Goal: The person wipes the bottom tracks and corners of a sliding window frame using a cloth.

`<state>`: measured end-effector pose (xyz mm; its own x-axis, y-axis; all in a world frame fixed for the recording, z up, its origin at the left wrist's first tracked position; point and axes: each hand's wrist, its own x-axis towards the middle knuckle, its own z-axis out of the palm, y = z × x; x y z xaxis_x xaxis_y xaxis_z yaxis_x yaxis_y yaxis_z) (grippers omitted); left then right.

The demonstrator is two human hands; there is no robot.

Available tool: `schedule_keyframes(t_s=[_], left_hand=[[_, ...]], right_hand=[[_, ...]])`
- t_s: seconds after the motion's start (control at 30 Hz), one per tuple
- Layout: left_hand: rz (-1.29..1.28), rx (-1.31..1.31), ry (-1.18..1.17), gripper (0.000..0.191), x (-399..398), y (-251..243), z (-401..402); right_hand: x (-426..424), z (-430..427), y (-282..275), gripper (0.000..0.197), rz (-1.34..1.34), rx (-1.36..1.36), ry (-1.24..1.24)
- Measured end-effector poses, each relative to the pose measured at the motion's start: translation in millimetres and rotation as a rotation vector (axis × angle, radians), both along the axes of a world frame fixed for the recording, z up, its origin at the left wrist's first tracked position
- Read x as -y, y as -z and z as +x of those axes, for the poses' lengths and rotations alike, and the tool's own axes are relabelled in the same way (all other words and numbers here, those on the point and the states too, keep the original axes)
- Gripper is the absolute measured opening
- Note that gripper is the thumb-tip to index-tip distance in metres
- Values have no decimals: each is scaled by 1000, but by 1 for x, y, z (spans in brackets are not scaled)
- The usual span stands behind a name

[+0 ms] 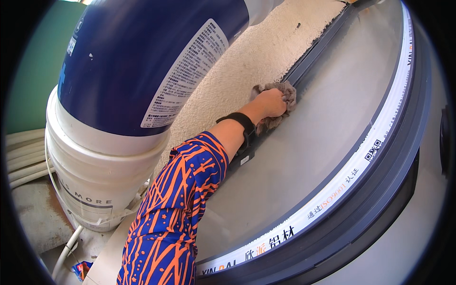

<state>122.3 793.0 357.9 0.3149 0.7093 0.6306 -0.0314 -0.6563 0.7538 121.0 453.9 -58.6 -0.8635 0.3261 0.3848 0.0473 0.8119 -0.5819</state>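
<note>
My left hand [273,103], with a black band on the wrist and a blue-and-orange patterned sleeve, is closed around a crumpled grey-brown cloth [290,94]. The cloth lies against a dark metal window frame [306,62] where it meets the rough cream wall [228,74]. To the right of the hand spreads a greyish glass pane [306,149]. Along the pane's far side runs a dark frame profile with white printed protective tape [331,199]. A small white label is on the frame below the wrist. My right hand is out of view.
A dark blue bucket [142,64] stands on a white lidded bucket [103,178] close at the left. Pale pipes [26,153] lie behind them, before a green surface [39,71]. A white hose [66,249] and a small blue-and-red wrapper [82,269] are at the lower left.
</note>
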Motion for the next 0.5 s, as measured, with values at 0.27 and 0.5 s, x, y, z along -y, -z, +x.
schedule_keyframes(t_s=[0.27, 0.5], left_hand=[[377, 552, 550, 43, 118, -39, -68], [398, 596, 645, 67, 147, 29, -73]], right_hand=[[16, 0, 5, 17, -19, -14, 17], [33, 16, 11, 18, -32, 6, 108]])
